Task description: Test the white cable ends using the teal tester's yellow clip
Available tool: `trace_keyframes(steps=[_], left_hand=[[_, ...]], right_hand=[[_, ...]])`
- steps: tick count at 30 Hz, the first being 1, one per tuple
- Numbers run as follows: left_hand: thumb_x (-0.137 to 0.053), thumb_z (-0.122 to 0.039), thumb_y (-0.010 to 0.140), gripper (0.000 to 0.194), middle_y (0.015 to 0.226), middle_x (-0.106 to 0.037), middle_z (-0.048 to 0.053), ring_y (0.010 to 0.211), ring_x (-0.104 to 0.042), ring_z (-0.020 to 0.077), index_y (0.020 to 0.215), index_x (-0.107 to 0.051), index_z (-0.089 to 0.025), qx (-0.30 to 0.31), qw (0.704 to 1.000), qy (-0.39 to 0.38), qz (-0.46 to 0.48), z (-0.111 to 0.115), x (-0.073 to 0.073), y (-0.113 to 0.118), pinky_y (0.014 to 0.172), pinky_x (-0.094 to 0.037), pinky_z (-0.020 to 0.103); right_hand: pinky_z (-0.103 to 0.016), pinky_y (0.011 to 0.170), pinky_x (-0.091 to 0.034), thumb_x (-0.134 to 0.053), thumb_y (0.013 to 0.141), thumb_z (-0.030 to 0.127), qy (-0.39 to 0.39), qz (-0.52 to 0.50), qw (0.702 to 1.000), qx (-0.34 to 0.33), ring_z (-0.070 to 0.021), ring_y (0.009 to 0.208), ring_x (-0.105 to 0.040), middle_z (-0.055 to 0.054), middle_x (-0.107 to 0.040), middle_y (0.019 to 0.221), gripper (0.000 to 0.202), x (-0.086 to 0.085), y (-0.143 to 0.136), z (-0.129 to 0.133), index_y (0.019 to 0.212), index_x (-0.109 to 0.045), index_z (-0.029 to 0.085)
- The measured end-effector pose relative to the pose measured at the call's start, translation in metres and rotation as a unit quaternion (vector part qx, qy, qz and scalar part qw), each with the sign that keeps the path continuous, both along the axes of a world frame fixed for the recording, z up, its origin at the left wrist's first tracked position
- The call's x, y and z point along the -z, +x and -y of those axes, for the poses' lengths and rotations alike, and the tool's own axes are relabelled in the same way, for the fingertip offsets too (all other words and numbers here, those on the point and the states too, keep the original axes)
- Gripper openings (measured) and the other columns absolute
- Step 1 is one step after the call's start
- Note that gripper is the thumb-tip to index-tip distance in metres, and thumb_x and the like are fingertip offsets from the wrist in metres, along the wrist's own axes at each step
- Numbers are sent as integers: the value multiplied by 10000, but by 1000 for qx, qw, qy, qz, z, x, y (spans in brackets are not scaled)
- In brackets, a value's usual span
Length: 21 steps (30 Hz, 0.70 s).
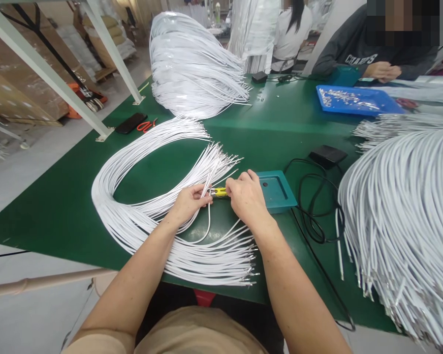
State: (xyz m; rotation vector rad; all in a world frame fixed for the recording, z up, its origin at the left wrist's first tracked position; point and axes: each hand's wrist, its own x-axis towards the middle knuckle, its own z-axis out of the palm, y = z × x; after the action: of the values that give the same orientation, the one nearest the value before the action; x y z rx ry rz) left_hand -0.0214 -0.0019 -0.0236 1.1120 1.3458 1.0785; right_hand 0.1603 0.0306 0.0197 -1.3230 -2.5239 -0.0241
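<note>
My left hand (190, 204) pinches a white cable near its end, at the middle of the green table. Just to its right, my right hand (245, 192) is closed on a small yellow tool (220, 192), whose tip reaches my left fingertips. A curved bundle of white cables (105, 196) lies around and under my left forearm, its metal-tipped ends spread to the right on two sides. Beside my right hand sits a teal tray-like device (278, 191), partly hidden behind that hand.
Large white cable bundles lie at the right (409, 206) and back (192, 64). A black box (328, 156) with looped cords, a phone (132, 123), red-handled pliers (146, 125) and a blue tray (360, 100) rest on the table (51, 196). A person sits opposite.
</note>
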Motion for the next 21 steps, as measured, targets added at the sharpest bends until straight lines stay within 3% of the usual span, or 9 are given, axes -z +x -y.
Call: trace_keyframes(steps=[6,9,11,14,17,21], left_hand=[[-751,-226,641,481,701,-641,-6,623,-623,128,1099,-661,-107,12,1000,-3,-25,0,-2,1,595,-492,240],[-756,-220,629,497,719,-646,-4,619,-615,122,1106,-664,-116,13,999,-6,-31,0,-1,0,590,-486,237],[-761,-223,622,506,730,-651,0,625,-620,126,1106,-664,-116,9,999,-11,-31,0,0,0,589,-487,238],[-759,-232,628,504,735,-656,3,648,-638,137,1110,-662,-116,8,999,-18,-29,-1,1,0,595,-492,239],[-771,-240,618,507,739,-665,11,670,-656,155,1097,-666,-113,5,999,-27,-28,-1,0,-1,598,-496,246],[-794,-260,599,533,708,-654,3,655,-654,153,1092,-664,-103,-4,999,-31,-20,0,-5,-5,605,-493,247]], right_hand=[[-420,1061,-230,-474,759,44,4,7,1000,2,-205,788,-508,-57,-643,673,203,2,0,2,779,-623,179],[-463,1094,-193,-490,810,89,9,-8,1000,-7,-225,899,-539,-70,-682,759,175,0,1,5,828,-639,179],[-522,1107,-143,-503,854,156,36,-34,998,26,-264,1082,-510,-105,-699,982,166,0,4,5,932,-649,171],[-613,1078,-124,-518,881,231,81,-57,984,148,-342,1281,-378,-178,-544,1329,302,3,11,4,1155,-602,137],[-647,1046,-157,-523,892,285,79,-49,972,214,-385,1319,-332,-221,-462,1399,423,9,17,2,1281,-532,120],[-630,1058,-161,-551,884,306,69,-53,974,207,-382,1325,-329,-218,-477,1386,443,12,19,0,1283,-534,117]])
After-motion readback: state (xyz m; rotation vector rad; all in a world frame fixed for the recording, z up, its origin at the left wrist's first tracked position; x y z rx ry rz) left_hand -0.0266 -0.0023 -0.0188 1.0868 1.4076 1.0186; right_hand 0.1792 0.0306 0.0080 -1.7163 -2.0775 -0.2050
